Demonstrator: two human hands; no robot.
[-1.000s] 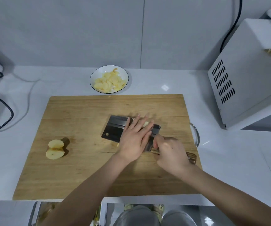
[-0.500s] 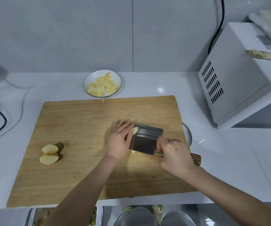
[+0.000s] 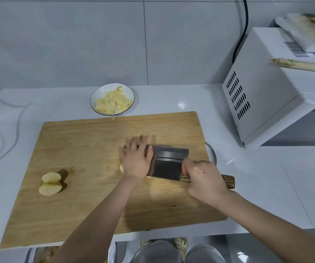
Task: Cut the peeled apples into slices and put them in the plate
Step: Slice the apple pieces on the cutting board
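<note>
Here, pale yellow cut apple [image 3: 121, 167] is pressed under the flat, straight-fingered left hand [image 3: 136, 162] at the middle of the board [image 3: 88, 149]; only its edges are seen. The cleaver [image 3: 167, 164] is stood against that hand, its wooden handle gripped by the right hand [image 3: 204, 179]. A peeled half [image 3: 50, 184], browned across its middle, is laid near the board's left edge. Pale slices [image 3: 113, 103] are heaped in the plate [image 3: 103, 90] behind the board.

Bare forearms [image 3: 96, 215], grey trousers [image 3: 171, 252] at the knees, and pale strapped sandals [image 3: 180, 243] below.
</note>
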